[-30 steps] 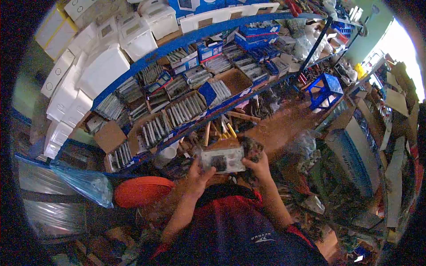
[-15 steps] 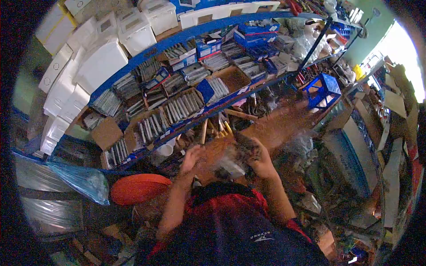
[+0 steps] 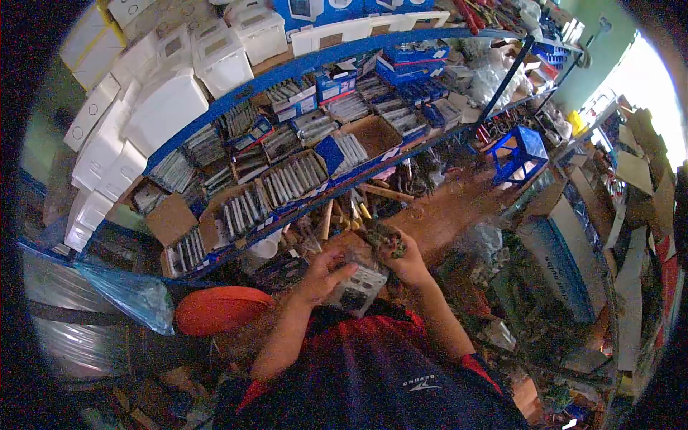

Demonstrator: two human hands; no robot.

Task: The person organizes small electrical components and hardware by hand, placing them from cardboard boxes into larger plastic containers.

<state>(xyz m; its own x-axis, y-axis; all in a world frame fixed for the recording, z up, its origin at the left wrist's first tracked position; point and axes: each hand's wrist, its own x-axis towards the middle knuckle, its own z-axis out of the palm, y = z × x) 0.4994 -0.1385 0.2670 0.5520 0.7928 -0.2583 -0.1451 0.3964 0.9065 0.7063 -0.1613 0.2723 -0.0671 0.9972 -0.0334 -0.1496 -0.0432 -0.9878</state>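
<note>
Has tipped the pale box (image 3: 360, 289) out of the near-level, two-handed hold of the first earlier frame, down to a slant just above the dark shirt (image 3: 358, 365). Has also brought the left hand (image 3: 321, 278) back onto it after a blurred moment apart.

Looking around, largest first: can take the blue shelf rack (image 3: 308, 63) as landmark, loaded on top with white boxes (image 3: 166, 106) and lower down with open cartons (image 3: 295, 179) of flat, pale pieces. Find brown floor (image 3: 448, 223) in front of the rack, with loose cardboard (image 3: 634, 172) heaped across from it on the right. Spot a blue stool (image 3: 532, 145) just beside the rack's right part and a red round thing (image 3: 222, 310) near its lower left end.

Holding the pale box in front of the rack, above the floor, with no tabletop visible beneath. Gripping its upper edge with the left hand, thumb and fingers bent. Clutching a dark, rumpled bundle (image 3: 381, 240) in the closed right hand (image 3: 407, 261), right by the box's upper corner; cannot tell whether touching it.

Judging from the pose, seems to be in the middle of turning or handling the box; would call for a firm left pinch at any further tilt, and for keeping the bundle gathered.
</note>
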